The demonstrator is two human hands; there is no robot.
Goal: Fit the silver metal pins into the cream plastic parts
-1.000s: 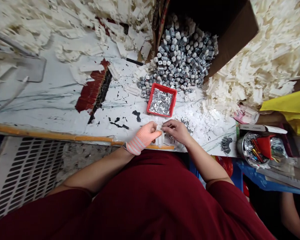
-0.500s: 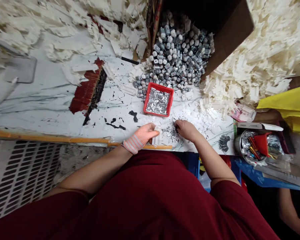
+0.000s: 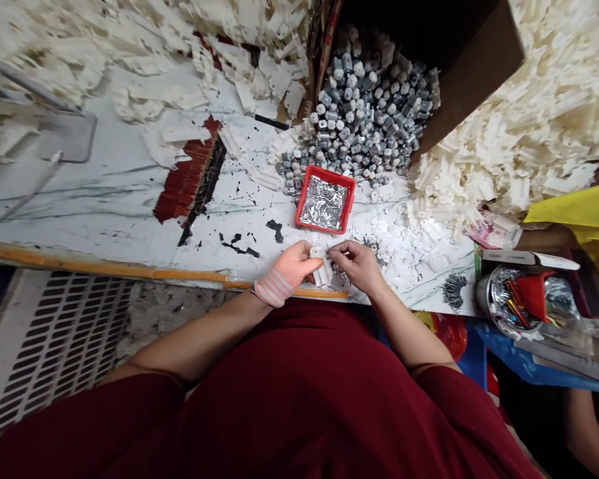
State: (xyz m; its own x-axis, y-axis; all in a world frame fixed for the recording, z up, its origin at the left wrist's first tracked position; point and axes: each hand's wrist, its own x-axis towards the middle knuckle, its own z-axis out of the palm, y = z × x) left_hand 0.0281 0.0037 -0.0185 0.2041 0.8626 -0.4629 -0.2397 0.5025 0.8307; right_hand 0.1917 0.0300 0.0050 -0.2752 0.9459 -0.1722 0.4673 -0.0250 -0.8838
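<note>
My left hand (image 3: 289,270), in an orange striped glove, grips a white plastic part (image 3: 322,275) between thumb and fingers above the table's front edge. Against that part's right side, my bare right hand (image 3: 357,263) has its thumb and fingertips pinched together; whatever is between them is too small to make out. Loose metal pins (image 3: 370,243) lie on the table behind and beneath the right hand, partly covered by it. Just beyond both hands stands a red tray (image 3: 321,228) filled with similar silvery pins (image 3: 323,202).
Small motors (image 3: 367,120) spill from a cardboard box (image 3: 472,73) behind the tray. Heaps of white plastic parts (image 3: 519,126) lie at both sides. A red-bristled brush (image 3: 187,176) rests to the left; a metal tin (image 3: 484,296) stands right. Another person's arm shows at lower right.
My right hand has moved left from the loose pins to the white part in my left hand. The whole view has shifted slightly.
</note>
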